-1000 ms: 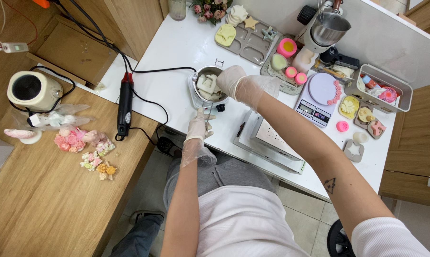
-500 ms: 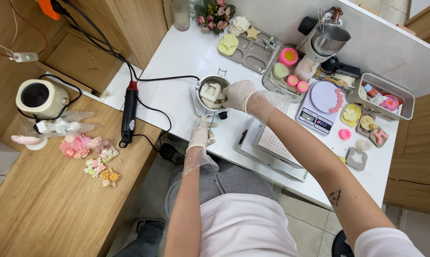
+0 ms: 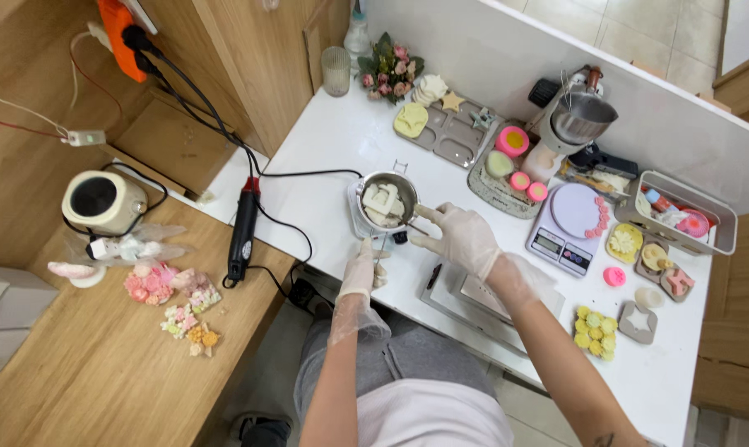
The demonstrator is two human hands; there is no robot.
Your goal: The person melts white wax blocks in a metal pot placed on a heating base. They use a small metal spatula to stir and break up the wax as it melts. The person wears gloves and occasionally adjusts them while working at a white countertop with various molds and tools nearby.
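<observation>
A small metal pot (image 3: 384,199) with white wax chunks inside sits on a little hot plate (image 3: 356,222) near the front edge of the white table (image 3: 325,157). My gloved right hand (image 3: 464,240) is just right of the pot, its fingers closed around the end of the pot's thin handle (image 3: 407,222). My gloved left hand (image 3: 363,269) reaches up from the table's edge. Its fingertips touch the front of the hot plate and it holds nothing.
Silicone moulds and soap shapes fill a grey tray (image 3: 453,132). A digital scale (image 3: 566,225), a metal melting jug (image 3: 581,120), a white basket (image 3: 689,211) and a board (image 3: 474,298) lie to the right. A black heat tool (image 3: 243,232) and cables lie left, and a wooden counter (image 3: 101,364) holds small flowers.
My right hand has drawn back from above the pot to the handle on its right. My left hand stays at the hot plate's front.
</observation>
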